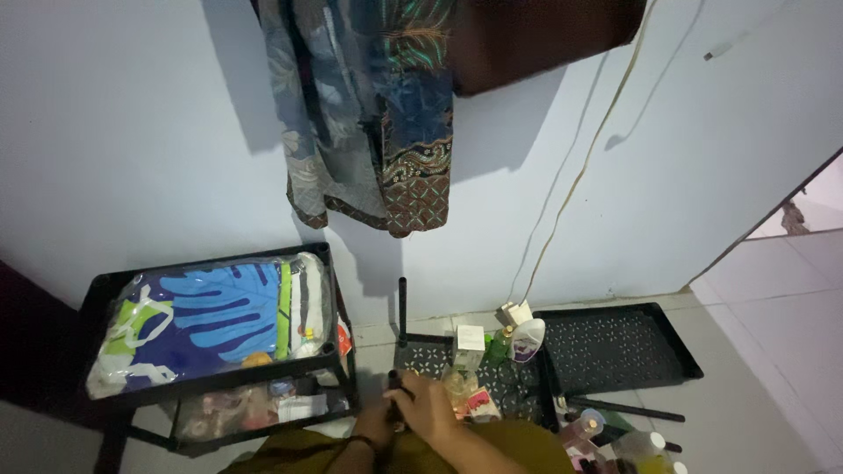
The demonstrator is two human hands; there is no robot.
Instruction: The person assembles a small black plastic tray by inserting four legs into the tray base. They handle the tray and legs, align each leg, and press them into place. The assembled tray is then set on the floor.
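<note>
My right hand (428,405) rests at the near left corner of a black perforated shelf tray (430,360) on the floor, fingers curled around a short black post there. My left hand (376,423) lies just left of it, mostly hidden behind the right hand and close to the same post; its grip cannot be made out. A taller black post (402,309) stands upright at the tray's far left corner. Small bottles and a white box (470,339) sit on the tray.
A black rack (105,290) at left holds a clear bag with a blue leaf-print cloth (219,312). A second black perforated tray (615,347) lies at right. Loose black rods (628,409) and bottles lie nearby. Patterned clothing (369,105) hangs on the wall, and a cable runs down it.
</note>
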